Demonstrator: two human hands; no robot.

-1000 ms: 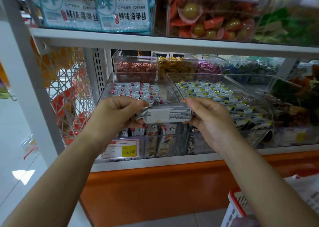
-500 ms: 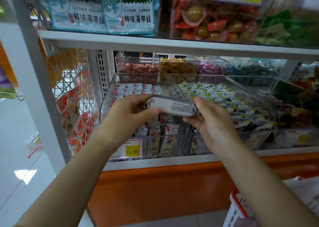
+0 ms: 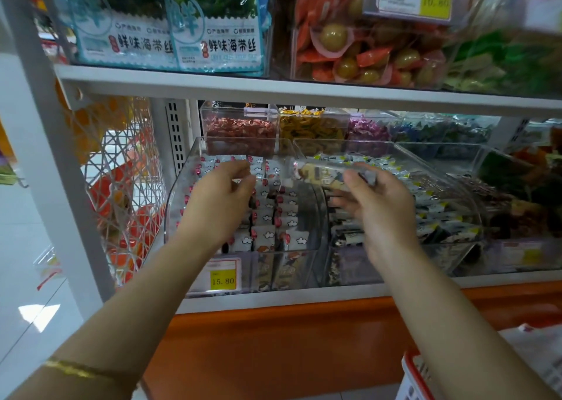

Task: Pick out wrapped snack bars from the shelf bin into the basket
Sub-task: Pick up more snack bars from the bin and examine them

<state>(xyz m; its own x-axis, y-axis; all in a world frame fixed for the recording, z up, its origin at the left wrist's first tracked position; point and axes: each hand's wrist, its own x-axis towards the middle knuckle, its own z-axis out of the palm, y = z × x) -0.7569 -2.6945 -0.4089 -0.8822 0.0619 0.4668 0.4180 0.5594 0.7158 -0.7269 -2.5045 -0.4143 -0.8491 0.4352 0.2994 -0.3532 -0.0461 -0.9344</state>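
In the head view, the right hand (image 3: pixel 380 208) has its grip closed on a long silver-grey foil-wrapped snack bar (image 3: pixel 322 171). The thumb is on the near face and the fingers are behind, and the bar sticks out roughly level to the left of the grip, held up in front of the clear plastic shelf bin of white cloud-printed wrapped bars (image 3: pixel 178 205). The left hand (image 3: pixel 219 198) hovers further left of that grip, fingers loosely curled; it appears to hold nothing, though blur softens the fingertips. The red-and-white plastic basket (image 3: pixel 410 372) lies well below the grip, with only a corner showing. To do this step well, the grip should probably pinch nearer the bar's middle so the free end cannot swing. It would then carry the bar down clear of the bin's front wall and the shelf edge, and let go low over the basket rather than drop it from height.
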